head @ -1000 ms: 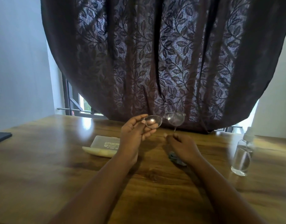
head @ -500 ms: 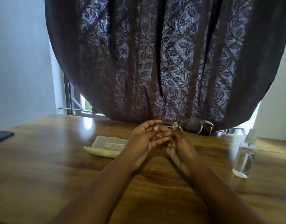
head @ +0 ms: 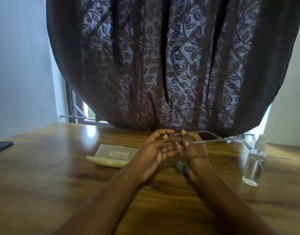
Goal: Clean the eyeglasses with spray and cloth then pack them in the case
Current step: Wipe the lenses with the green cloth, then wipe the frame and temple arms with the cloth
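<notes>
The lenses of the eyeglasses are blurred and mostly hidden between the two hands, and only a small corner of the cloth shows under the right wrist on the worktop. Both the left hand and the right hand curl their fingers around the front of the frame, held above the worktop near its far edge. One temple arm points from the grip toward the right edge, reaching the spray bottle; the case lies just left of the hands.
</notes>
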